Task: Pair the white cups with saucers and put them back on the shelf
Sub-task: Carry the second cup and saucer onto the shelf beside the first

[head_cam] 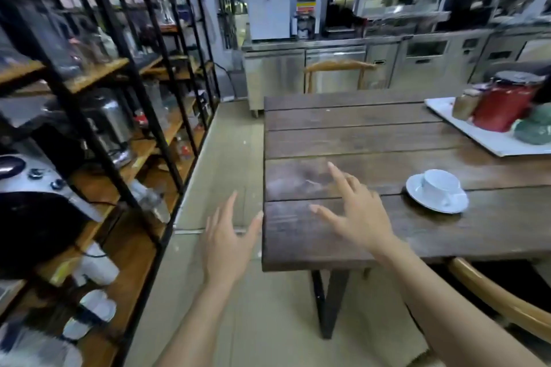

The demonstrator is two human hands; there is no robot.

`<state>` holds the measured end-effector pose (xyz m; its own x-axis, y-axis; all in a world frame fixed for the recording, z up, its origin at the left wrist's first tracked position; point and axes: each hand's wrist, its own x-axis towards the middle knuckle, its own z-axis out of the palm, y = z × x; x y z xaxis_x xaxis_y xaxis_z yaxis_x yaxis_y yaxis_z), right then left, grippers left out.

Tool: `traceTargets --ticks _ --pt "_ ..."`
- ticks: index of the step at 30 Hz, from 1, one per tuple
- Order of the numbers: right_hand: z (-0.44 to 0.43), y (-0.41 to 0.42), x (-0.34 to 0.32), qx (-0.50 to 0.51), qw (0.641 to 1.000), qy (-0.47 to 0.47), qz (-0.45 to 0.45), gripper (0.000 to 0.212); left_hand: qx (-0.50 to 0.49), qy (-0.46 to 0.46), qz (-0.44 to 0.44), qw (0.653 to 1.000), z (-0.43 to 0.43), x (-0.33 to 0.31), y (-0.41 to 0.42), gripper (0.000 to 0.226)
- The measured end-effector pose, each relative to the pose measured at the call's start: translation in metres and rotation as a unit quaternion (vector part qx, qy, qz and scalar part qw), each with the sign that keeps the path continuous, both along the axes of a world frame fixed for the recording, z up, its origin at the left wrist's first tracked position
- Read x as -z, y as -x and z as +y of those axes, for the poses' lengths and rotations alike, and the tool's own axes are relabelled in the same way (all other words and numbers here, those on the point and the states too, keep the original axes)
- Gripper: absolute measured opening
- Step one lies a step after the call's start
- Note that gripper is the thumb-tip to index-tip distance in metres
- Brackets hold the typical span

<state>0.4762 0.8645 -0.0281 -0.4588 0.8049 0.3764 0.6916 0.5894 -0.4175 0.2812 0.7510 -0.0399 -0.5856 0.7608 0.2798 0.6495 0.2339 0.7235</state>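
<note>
A white cup (440,185) sits on a white saucer (429,201) on the dark wooden table (372,140), right of centre. My right hand (354,211) hovers over the table's near left part, fingers spread, holding nothing, well left of the cup. My left hand (226,244) is off the table's left edge, above the floor, open and empty. The black-framed wooden shelf (131,250) runs along the left; several white cups (98,265) stand on its lower board.
A white tray (489,140) at the table's far right carries a red canister (504,110), a jar and green items. A wooden chair (501,298) is at the near right, another behind the table. Steel counters line the back. A tiled aisle separates shelf and table.
</note>
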Motion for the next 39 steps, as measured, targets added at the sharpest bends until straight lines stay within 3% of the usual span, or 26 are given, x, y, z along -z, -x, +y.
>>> traceTargets --ticks 10,15,19,22,23,24,25,26,28,31,36,39 --pt "0.138 -0.144 0.011 0.204 0.974 0.089 0.036 0.085 0.176 0.056 -0.069 0.98 0.218 0.01 -0.146 0.066" --pt "0.174 -0.206 0.028 0.286 0.929 0.201 0.126 0.084 0.23 0.118 -0.128 0.958 0.28 0.02 -0.208 0.073" --pt "0.206 -0.239 0.055 0.318 0.882 0.297 0.18 0.081 0.218 0.174 -0.209 0.937 0.32 0.041 -0.24 0.086" --pt "0.231 -0.258 0.079 0.306 0.848 0.381 0.207 0.032 0.156 0.222 -0.39 0.88 0.342 0.055 -0.26 0.091" --pt "0.238 -0.262 0.084 0.295 0.835 0.405 0.227 0.031 0.13 0.242 -0.452 0.849 0.347 0.059 -0.265 0.092" --pt "0.244 -0.265 0.09 0.282 0.821 0.43 0.249 0.042 0.11 0.266 -0.496 0.819 0.352 0.063 -0.269 0.091" --pt "0.249 -0.268 0.096 0.276 0.808 0.452 0.257 0.053 0.096 0.287 -0.519 0.799 0.356 0.068 -0.273 0.088" --pt "0.255 -0.271 0.101 0.265 0.801 0.471 0.258 0.05 0.085 0.302 -0.528 0.789 0.359 0.073 -0.277 0.083" --pt "0.265 -0.275 0.107 0.224 0.785 0.514 0.262 0.035 0.067 0.312 -0.539 0.779 0.363 0.079 -0.282 0.066" --pt "0.276 -0.279 0.108 0.169 0.772 0.562 0.246 0.031 0.061 0.297 -0.559 0.771 0.361 0.08 -0.285 0.044" --pt "0.269 -0.266 0.104 0.156 0.757 0.556 0.305 0.025 0.059 0.264 -0.56 0.783 0.346 0.075 -0.273 0.035" --pt "0.259 -0.242 0.089 0.135 0.764 0.545 0.319 0.034 0.044 0.224 -0.571 0.789 0.328 0.065 -0.253 0.041"
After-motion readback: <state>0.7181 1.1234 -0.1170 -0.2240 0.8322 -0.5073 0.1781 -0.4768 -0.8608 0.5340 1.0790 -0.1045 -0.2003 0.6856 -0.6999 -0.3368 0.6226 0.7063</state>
